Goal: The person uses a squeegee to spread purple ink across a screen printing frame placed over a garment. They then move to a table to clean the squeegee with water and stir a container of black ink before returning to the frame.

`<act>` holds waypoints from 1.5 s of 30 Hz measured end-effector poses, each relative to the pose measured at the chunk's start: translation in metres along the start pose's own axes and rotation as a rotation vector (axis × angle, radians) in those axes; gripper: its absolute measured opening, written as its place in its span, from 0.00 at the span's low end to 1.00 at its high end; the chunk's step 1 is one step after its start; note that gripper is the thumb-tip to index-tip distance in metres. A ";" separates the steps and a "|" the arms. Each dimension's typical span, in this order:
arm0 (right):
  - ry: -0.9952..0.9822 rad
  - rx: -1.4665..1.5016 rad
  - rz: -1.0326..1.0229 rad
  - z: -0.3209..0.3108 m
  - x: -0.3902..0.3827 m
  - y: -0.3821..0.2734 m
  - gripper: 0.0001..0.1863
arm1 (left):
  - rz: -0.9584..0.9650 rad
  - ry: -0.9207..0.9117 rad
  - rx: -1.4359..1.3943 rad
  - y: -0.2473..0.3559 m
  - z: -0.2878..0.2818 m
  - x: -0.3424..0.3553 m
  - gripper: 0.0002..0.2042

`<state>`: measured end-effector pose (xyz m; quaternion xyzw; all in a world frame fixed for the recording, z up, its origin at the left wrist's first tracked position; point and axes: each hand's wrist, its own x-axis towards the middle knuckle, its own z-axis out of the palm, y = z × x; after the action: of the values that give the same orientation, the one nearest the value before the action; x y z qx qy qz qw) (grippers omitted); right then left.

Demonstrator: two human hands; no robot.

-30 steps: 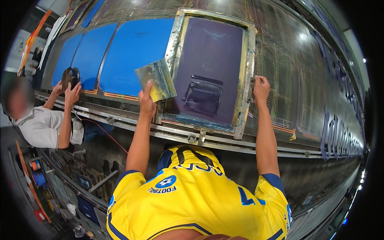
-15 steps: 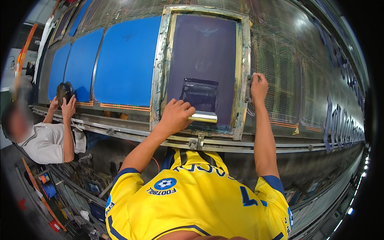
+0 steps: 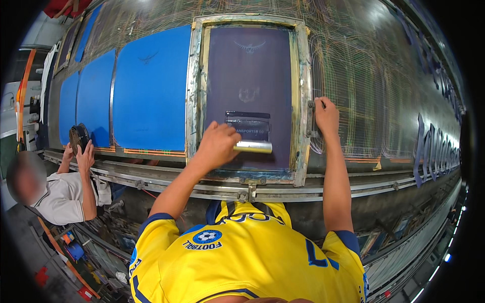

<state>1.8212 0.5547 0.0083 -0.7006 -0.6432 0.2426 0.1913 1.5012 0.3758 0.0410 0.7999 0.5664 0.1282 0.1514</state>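
In front of me lies a screen printing frame [image 3: 305,76] with a dark purple mesh [image 3: 252,70]. My left hand [image 3: 218,144] is closed round the left end of a squeegee [image 3: 258,147] with a pale metallic handle, which rests across the lower part of the mesh. Just beyond it is a wet, dark ink patch [image 3: 248,122] with lettering showing in it. My right hand [image 3: 327,118] is at the frame's right side, fingers pinched at a dark metal bracket [image 3: 311,117] there; the fingertips partly hide the grip.
Blue panels [image 3: 151,91] lie in a row on the long table to the left. A co-worker [image 3: 60,197] there holds a round dark object [image 3: 79,138] over them. A metal rail [image 3: 283,193] runs along the near edge. Dark strips [image 3: 427,151] hang at the far right.
My left hand has pushed the squeegee a little farther up the mesh, and the ink patch beyond it looks shorter. My right hand stays at the frame's side. The whole view has shifted slightly.
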 end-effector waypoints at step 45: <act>-0.422 -0.186 -0.859 0.037 -0.049 -0.109 0.14 | -0.024 0.080 0.035 -0.033 -0.005 0.062 0.11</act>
<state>1.7084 0.5147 0.0463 -0.3216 -0.9178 0.2199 0.0761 1.4905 0.4448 0.0349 0.7898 0.5838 0.1482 0.1163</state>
